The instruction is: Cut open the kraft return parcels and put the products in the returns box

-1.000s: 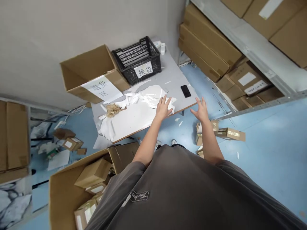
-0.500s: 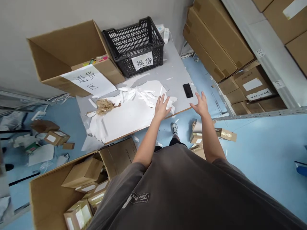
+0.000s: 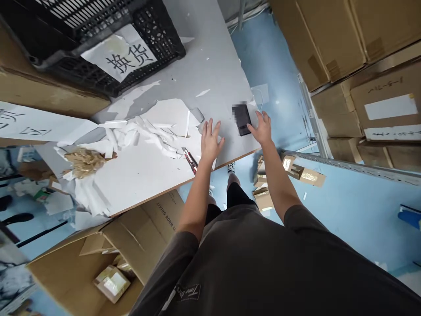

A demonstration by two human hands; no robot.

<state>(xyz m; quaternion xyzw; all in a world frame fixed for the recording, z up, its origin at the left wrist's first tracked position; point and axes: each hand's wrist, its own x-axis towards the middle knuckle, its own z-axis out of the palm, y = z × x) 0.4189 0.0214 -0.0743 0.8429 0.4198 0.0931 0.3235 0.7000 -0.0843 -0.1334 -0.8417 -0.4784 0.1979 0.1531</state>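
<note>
My left hand [image 3: 211, 141] hovers over or rests on the table [image 3: 144, 175] near its front edge, fingers spread and nothing in it. Beside its wrist lies a red and black utility knife [image 3: 190, 160]. To its left spreads a pile of torn white paper [image 3: 144, 134]. At the table's right end, my right hand [image 3: 262, 127] is open, with its thumb at the lower edge of a dark smartphone [image 3: 243, 119]. Whether the thumb touches the phone I cannot tell. Crumpled brown paper [image 3: 86, 162] lies at the left of the table.
A black plastic crate [image 3: 158, 48] with a paper sign stands at the back, next to a cardboard box [image 3: 49, 94]. Below the table's front edge is a large open carton [image 3: 66, 272] holding small parcels. Boxes fill the shelf [image 3: 358, 166] at right; more cartons [image 3: 263, 197] lie on the floor.
The view has come closer to the table. My right hand has moved in to the phone. The utility knife now shows beside my left wrist.
</note>
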